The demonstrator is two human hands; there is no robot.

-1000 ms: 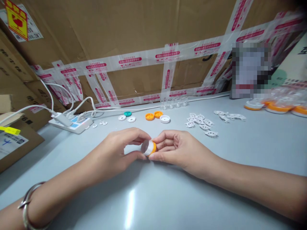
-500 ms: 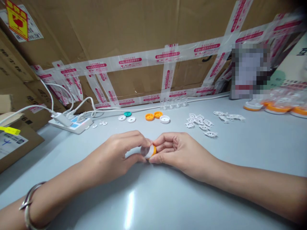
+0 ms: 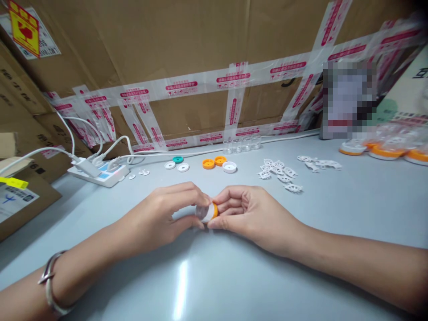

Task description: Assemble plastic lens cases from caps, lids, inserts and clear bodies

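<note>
Near the worktop's (image 3: 301,267) front edge, left hand (image 3: 160,216) and right hand (image 3: 250,211) meet, fingertips of both pinched on a small white-and-orange cap (image 3: 207,211), seemingly two joined discs. Toward the rear edge lie orange rings (image 3: 214,162).

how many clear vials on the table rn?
4 vials, side by side in one row at the table's far edge, beside the white cable, behind the two loose orange rings. None looks hidden.
</note>
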